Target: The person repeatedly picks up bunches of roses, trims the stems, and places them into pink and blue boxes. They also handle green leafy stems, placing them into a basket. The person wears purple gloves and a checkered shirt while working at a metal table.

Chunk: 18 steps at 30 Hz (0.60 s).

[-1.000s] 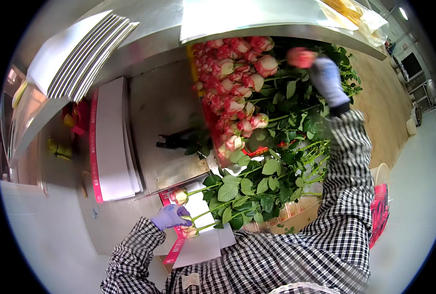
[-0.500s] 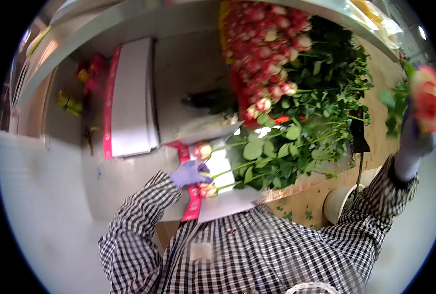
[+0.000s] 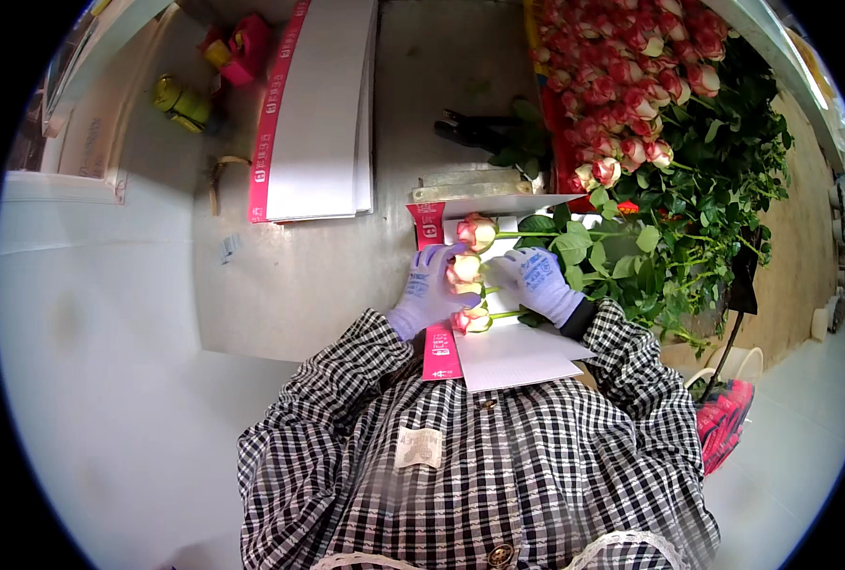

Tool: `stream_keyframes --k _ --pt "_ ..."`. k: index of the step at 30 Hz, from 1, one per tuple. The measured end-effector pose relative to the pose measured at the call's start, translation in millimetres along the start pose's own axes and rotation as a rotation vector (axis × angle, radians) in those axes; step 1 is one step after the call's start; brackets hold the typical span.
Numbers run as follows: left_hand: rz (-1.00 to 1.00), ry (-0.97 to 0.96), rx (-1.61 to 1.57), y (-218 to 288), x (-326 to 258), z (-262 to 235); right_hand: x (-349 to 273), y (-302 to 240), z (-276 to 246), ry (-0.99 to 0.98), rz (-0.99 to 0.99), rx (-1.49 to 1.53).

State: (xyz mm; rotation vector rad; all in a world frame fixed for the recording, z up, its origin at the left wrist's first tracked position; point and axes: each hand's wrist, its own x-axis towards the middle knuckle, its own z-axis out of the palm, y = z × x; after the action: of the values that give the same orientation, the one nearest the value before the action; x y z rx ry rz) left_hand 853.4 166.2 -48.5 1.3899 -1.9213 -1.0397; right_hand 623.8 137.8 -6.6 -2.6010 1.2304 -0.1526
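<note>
Three pink-and-cream roses lie in a column on white wrapping paper (image 3: 518,361) with a pink printed border. The upper rose (image 3: 477,231) and the lower rose (image 3: 472,318) have their stems pointing right. Between them is the middle rose (image 3: 463,271), its bloom cupped from the left by my left hand (image 3: 426,293), fingers curled round it. My right hand (image 3: 541,283), gloved in pale purple like the left, is closed just right of that bloom, where its stem runs; the fingers partly hide the stem.
A big pile of roses (image 3: 622,90) with leafy stems fills the far right. At the far left lies a stack of wrapping sheets (image 3: 318,123). Black-handled cutters (image 3: 480,128) and a metal bar (image 3: 470,185) rest beyond the paper. A yellow-green bottle-like object (image 3: 180,103) stands further left.
My right hand has come from the far right, where it held a rose up, to the paper beside my left hand. Three blooms now lie there instead of two. The view has shifted.
</note>
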Motion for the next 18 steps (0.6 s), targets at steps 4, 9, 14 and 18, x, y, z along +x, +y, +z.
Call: stream_keyframes --k 4,9,14,18 --pt "-0.011 -0.061 -0.056 7.8 6.9 -4.6 -1.7 6.2 9.0 -0.169 -0.030 0.006" --pt "0.026 -0.117 0.023 9.1 7.7 -16.8 0.0 26.8 -96.2 -0.233 0.083 0.496" --pt "0.043 -0.161 0.051 34.5 18.3 -27.2 -46.6 215.3 -159.5 0.359 0.701 -0.184" --pt "0.095 -0.180 0.114 42.5 23.6 -30.9 -68.7 279.3 -141.5 0.228 0.779 -0.310"
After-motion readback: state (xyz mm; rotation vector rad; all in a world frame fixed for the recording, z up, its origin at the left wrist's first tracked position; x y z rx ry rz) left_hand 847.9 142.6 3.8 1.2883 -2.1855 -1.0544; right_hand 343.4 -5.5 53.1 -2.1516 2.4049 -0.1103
